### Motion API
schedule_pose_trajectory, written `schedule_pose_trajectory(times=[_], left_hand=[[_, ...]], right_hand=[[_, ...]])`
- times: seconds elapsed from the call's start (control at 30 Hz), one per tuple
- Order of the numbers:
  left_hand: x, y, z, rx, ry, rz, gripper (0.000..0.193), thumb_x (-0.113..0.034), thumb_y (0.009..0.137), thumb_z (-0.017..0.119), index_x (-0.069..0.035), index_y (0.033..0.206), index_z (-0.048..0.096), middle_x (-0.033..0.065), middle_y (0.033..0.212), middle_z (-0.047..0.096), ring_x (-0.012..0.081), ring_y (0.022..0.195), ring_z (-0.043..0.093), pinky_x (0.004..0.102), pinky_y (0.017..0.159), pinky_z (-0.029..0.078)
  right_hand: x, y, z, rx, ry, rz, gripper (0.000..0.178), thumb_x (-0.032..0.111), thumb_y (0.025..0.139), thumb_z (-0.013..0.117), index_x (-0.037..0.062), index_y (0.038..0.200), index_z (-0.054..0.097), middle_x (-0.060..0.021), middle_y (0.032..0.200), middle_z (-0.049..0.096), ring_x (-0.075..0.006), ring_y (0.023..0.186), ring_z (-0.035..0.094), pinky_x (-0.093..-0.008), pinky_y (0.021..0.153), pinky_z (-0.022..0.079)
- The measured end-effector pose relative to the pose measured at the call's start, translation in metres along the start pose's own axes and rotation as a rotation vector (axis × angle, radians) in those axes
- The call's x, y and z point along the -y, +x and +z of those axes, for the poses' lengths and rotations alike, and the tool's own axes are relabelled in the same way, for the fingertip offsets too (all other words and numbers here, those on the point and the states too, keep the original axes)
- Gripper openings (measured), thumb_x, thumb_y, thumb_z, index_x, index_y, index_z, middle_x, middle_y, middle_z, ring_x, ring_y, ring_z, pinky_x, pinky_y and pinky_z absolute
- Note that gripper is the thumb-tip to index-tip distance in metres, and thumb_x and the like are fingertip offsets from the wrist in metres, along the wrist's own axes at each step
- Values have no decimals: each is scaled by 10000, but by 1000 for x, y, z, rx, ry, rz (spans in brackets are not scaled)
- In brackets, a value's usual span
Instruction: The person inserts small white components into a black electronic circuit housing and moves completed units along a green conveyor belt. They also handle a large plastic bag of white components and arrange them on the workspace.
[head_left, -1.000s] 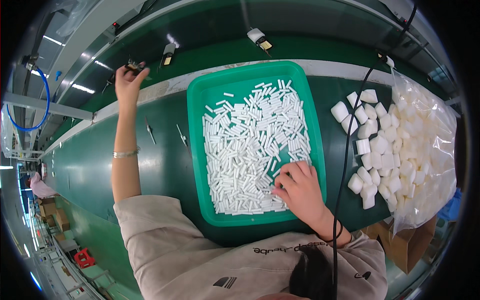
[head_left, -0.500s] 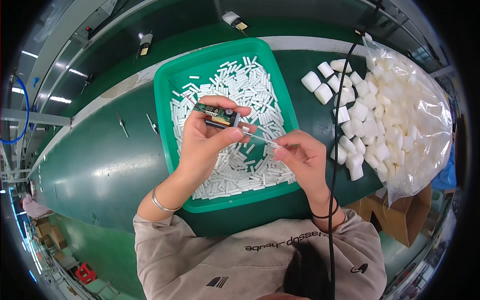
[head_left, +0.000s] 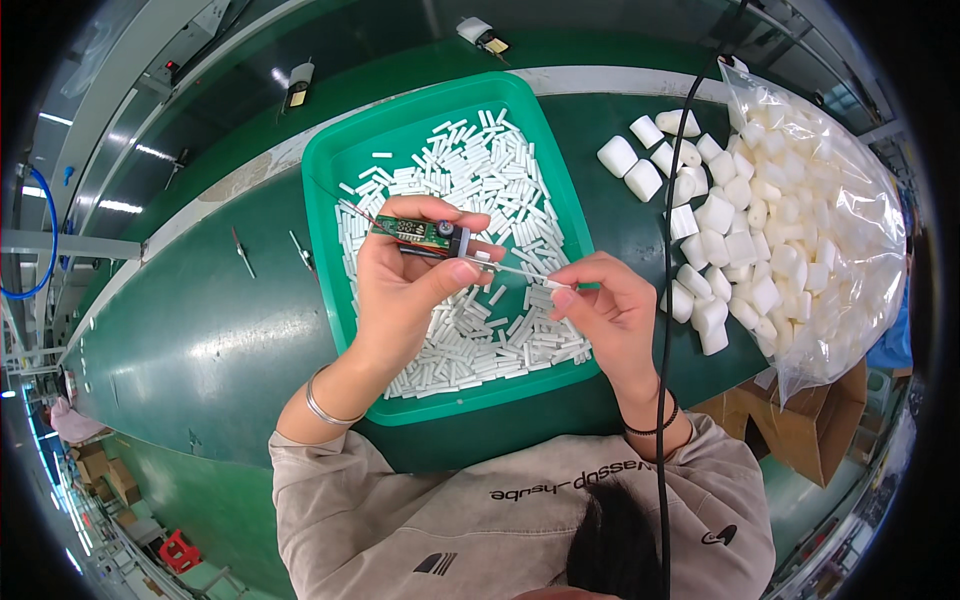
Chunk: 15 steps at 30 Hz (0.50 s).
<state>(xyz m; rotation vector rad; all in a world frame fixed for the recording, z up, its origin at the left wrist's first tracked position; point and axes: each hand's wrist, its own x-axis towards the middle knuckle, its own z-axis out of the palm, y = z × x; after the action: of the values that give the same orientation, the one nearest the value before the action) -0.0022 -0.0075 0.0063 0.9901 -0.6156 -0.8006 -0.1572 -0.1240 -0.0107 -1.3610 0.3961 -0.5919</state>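
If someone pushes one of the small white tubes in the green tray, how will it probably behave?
The white tubes look small and thin, so probably very light. Being round, one would likely roll or scatter when pushed. The one pinched in the right hand stays straight, so it seems fairly stiff. The raised rim of the green tray should contain them.

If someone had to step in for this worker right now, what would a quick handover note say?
Left hand: grips a small green circuit board over the green tray.
Right hand: pinches a short white tube at the tip of the thin lead sticking out of the board.
Tray is full of loose white tubes; white foam blocks lie to the right beside a clear bag.
Done: board and tube picked up.
Left: whether the tube is fully seated is unclear.
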Motion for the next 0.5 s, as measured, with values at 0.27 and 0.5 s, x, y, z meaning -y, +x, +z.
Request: schedule_pose_trajectory(times=[0.27, 0.5], left_hand=[[3, -1, 2, 34, 10, -31, 402, -8, 711, 650, -32, 1038, 418, 135, 996, 559, 294, 858, 611, 341, 661, 551], [12, -6, 9, 234, 157, -125, 323, 40, 724, 629, -29, 1018, 515, 72, 1048, 543, 128, 922, 519, 256, 772, 437]], right_hand=[[0, 0, -2, -42, -82, 7, 116, -7, 760, 607, -17, 874, 627, -69, 829, 578, -97, 733, 553, -201, 612, 464], [-3, -1, -1, -42, -71, -21, 114, -10, 748, 622, -15, 862, 611, -69, 844, 566, -103, 723, 553, -206, 593, 467]])
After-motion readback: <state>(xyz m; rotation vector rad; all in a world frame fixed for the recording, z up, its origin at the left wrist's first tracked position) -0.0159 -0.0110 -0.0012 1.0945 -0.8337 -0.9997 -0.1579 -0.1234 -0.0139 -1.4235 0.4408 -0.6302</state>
